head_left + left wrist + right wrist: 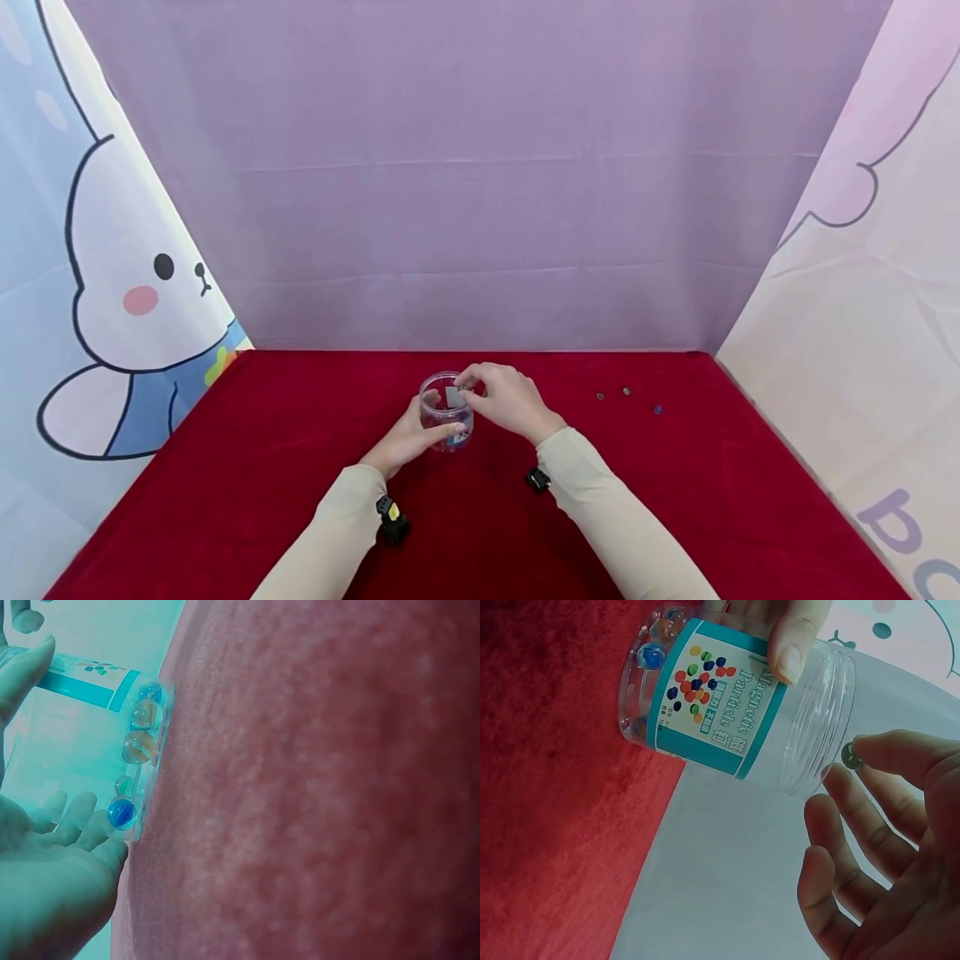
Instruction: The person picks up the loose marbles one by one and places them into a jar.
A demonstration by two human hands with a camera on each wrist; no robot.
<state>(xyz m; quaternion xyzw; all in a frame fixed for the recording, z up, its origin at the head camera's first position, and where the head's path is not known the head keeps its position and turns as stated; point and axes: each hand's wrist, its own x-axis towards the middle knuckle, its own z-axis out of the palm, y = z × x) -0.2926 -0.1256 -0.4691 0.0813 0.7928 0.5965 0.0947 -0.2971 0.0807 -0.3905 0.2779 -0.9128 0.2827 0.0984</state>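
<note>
My left hand grips a clear plastic jar round its side, thumb across the front. The jar stands upright on the red cloth with its mouth uncovered, and a teal-and-white label wraps it. At the bottom lie several glass marbles, among them a blue one and an amber one. At the rim, my right hand pinches a dark green marble between thumb and fingertips. The other fingers of that hand are loosely bent beside the mouth.
Three more marbles lie on the red cloth to the right: a small dark one, a greenish one and a blue one. A lilac curtain closes off the back, and printed panels flank both sides.
</note>
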